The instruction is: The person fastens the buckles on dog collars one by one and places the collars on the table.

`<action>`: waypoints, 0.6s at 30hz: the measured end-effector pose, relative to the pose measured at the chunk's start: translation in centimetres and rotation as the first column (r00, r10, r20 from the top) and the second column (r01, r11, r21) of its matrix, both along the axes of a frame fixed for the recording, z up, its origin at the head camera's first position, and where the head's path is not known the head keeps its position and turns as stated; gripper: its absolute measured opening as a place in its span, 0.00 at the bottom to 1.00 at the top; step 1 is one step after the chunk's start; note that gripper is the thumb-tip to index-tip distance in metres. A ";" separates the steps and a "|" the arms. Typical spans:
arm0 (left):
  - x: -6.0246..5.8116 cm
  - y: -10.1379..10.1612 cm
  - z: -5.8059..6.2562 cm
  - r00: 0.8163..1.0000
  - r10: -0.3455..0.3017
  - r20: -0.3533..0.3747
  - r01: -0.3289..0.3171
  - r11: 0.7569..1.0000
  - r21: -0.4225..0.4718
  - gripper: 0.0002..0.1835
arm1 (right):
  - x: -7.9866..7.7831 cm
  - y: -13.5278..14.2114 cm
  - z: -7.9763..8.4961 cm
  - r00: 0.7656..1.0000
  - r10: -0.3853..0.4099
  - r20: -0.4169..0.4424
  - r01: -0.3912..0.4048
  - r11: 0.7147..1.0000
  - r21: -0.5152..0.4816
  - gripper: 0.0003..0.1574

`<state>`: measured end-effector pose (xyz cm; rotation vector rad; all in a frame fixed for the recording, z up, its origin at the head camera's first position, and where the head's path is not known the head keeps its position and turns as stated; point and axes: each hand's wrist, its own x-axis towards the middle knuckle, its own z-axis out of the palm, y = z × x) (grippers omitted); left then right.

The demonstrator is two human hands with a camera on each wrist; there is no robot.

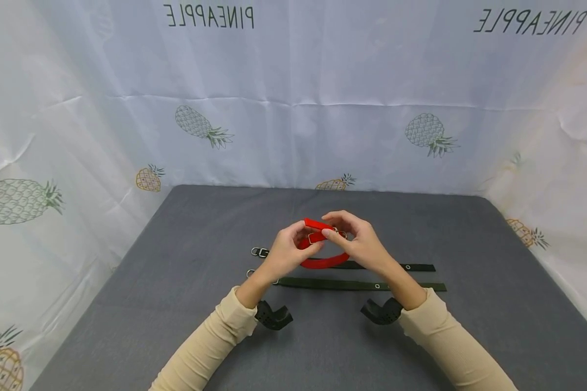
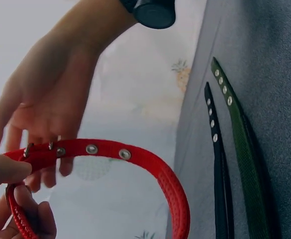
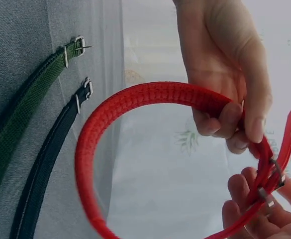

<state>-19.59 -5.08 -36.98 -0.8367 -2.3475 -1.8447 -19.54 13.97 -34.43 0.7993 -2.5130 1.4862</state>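
Observation:
A red buckle collar (image 1: 325,263), bent into a loop, is held up above the table between both hands. My left hand (image 1: 285,251) pinches the band beside the metal buckle (image 3: 276,172), thumb on one face and fingers curled on the other. My right hand (image 1: 364,244) holds the buckle end, its thumb at the strap's loose tip (image 3: 290,124) and its fingers bent behind the band. Metal eyelets (image 2: 125,154) line the strap in the left wrist view. Beneath the hands, a black collar (image 1: 420,267) and a dark green collar (image 1: 318,283) lie stretched out, partly hidden by the forearms.
A grey cloth covers the table (image 1: 215,228). White curtains (image 1: 293,65) printed with pineapples hang behind it and at both sides. Black curved mounts (image 1: 274,316) sit at the wrists, low over the cloth.

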 end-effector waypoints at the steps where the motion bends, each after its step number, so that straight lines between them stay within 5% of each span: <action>1: 0.0 0.1 0.0 1.000 0.011 -0.016 -0.011 1.000 -0.008 0.14 | 0.0 -0.1 0.1 1.000 -0.008 -0.013 0.008 1.000 0.006 0.19; 8: 0.2 0.5 0.0 0.993 0.056 -0.100 -0.061 0.997 -0.042 0.12 | 0.3 -1.3 0.8 0.998 -0.034 -0.049 0.033 0.999 -0.017 0.19; 18: 0.4 0.5 0.6 0.990 0.086 -0.108 -0.087 0.996 -0.007 0.13 | 0.1 -1.4 0.4 0.998 -0.002 0.067 0.006 0.998 -0.070 0.18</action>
